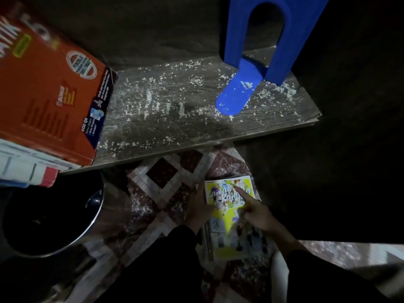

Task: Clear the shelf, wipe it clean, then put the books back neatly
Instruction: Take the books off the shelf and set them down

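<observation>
A wooden shelf (175, 119) covered in white dust and crumbs runs across the middle of the view. A blue bookend (247, 84) stands at its right end. At its left end lies an orange book (48, 88) on top of other books (24, 169). Below, on the patterned floor (166, 178), sits a stack of books topped by a yellow comic book (231, 215). My left hand (200, 209) holds the stack's left edge. My right hand (253, 209) rests on the cover with the index finger stretched out.
A dark round bin (54, 219) with a shiny rim stands on the floor at the lower left, under the shelf's left end. The area to the right of the shelf is dark. A pale floor patch (349, 252) shows at the lower right.
</observation>
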Tool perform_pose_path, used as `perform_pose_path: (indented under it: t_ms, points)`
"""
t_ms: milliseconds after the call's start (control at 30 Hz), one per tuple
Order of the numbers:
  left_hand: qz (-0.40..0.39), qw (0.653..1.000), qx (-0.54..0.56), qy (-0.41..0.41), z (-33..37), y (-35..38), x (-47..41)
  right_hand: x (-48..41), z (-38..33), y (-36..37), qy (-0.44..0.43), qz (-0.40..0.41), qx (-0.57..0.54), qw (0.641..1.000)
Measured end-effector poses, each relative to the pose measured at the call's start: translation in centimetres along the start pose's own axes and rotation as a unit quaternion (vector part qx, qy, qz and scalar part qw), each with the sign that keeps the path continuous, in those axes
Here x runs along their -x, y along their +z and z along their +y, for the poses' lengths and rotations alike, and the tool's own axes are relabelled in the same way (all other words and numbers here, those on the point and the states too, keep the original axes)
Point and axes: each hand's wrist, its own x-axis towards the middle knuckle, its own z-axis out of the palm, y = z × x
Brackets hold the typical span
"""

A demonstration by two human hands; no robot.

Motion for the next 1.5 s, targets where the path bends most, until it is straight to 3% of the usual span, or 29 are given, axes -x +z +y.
perform_pose_path:
  t_ms: [133,200,400,500,567,700,800,1000,1133,1367,1500]
  points:
    - [0.023,0.985,-0.170,-0.035,0.9,0.4,1.0,0.5,-2.3,0.6,0.061,0.013,0.197,0.978]
    - [0.014,0.982,-0.183,-0.043,1.8,-0.2,2.0,0.9,-4.1,0.7,0.092,0.039,0.228,0.968]
    - [-0.038,0.996,-0.077,0.004,4.5,-4.7,6.0,3.2,-11.5,-0.4,0.002,0.052,0.152,0.987]
    - [-0.014,0.999,-0.004,0.048,5.5,-7.8,9.0,6.0,-16.6,-0.4,-0.063,-0.019,0.083,0.994]
    - [0.007,0.997,0.024,0.073,6.1,-10.3,11.4,7.4,-19.6,0.1,-0.109,-0.021,0.086,0.990]
    - [0.126,0.984,0.003,0.130,8.0,-16.2,16.6,10.1,-26.0,2.1,-0.179,-0.018,0.011,0.984]
    - [0.247,0.952,-0.006,0.181,10.0,-20.6,20.3,12.0,-31.3,3.7,-0.256,-0.024,-0.031,0.966]
    - [0.482,0.838,-0.093,0.237,12.7,-28.0,25.9,14.5,-40.3,7.1,-0.378,0.045,-0.035,0.924]
    - [0.512,0.813,-0.187,0.203,14.2,-31.3,27.3,14.5,-43.1,8.5,-0.419,0.065,0.007,0.906]
    - [0.493,0.821,-0.224,0.179,15.8,-32.8,26.7,14.0,-43.1,8.9,-0.414,0.042,0.010,0.909]
    - [0.541,0.765,-0.278,0.212,16.1,-33.0,26.8,13.8,-42.7,8.4,-0.416,0.051,-0.012,0.908]
